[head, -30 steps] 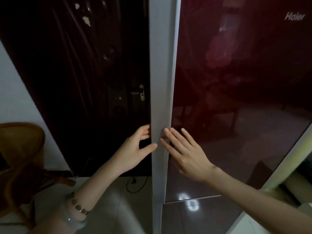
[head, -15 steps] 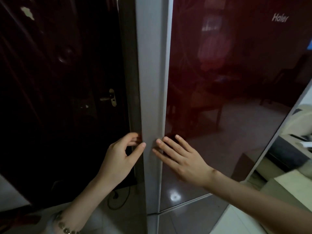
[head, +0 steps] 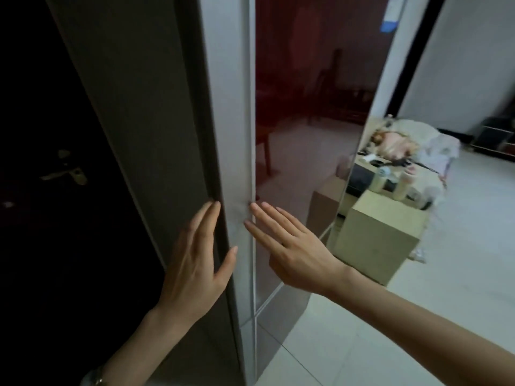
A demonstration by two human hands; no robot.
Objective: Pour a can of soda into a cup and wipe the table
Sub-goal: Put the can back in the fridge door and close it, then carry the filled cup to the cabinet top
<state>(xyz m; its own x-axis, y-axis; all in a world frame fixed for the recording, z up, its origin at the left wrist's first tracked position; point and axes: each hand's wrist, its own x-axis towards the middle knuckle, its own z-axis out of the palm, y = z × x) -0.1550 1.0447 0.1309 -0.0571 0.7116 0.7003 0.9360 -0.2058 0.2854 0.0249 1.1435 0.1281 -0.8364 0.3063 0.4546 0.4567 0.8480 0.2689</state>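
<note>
At the glossy red door [head: 301, 107], left hand [head: 195, 263] and right hand [head: 292, 246] lie flat, fingers straight, empty.

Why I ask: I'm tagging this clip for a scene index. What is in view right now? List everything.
fridge: one, glossy dark red front with a pale grey door edge, centre.
sticker: one, blue and white, top of the fridge front.
door: one, very dark, far left.
handle: one, brass-coloured, on the door.
box: one, beige, on the floor right of the fridge.
clutter: several pale items, too blurred to name, behind the box.
floor: pale tiles, lower right.
left hand: fingers straight, on the fridge's side by the door edge.
right hand: fingers straight, fingertips at the door's front edge.
</note>
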